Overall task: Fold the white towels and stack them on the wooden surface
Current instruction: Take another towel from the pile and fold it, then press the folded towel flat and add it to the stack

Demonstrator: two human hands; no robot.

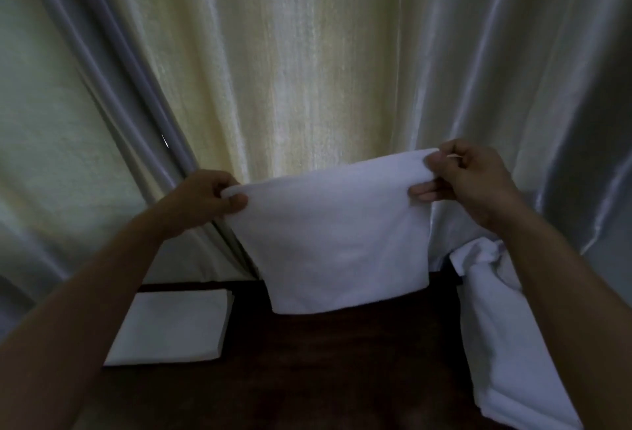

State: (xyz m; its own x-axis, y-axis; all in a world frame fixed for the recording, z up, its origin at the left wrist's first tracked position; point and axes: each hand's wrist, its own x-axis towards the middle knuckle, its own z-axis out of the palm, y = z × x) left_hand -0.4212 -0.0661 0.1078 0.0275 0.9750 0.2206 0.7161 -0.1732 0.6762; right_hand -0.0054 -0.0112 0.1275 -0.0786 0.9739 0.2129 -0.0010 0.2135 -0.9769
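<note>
Head view: a person holds a white towel (333, 241) up in mid-air above a dark wooden surface (325, 361), in dim light.
Left hand (208, 198): pinches the towel's upper left corner, thumb in front of the cloth and fingers curled behind it.
Right hand (473, 178): pinches the upper right corner, held a little higher than the left, with fingertips showing on the near face of the cloth.
Held towel: hangs flat between the two hands, its lower edge just above the far part of the wooden surface; whether it touches cannot be told.
Folded stack (171, 325): a neat square of folded white towels lies on the left of the surface, well apart from the held towel.
Unfolded pile (506, 334): rumpled white towels lie along the right side, partly behind the right forearm.
Backdrop: pale, shiny curtains (307, 70) hang in folds behind the surface.
</note>
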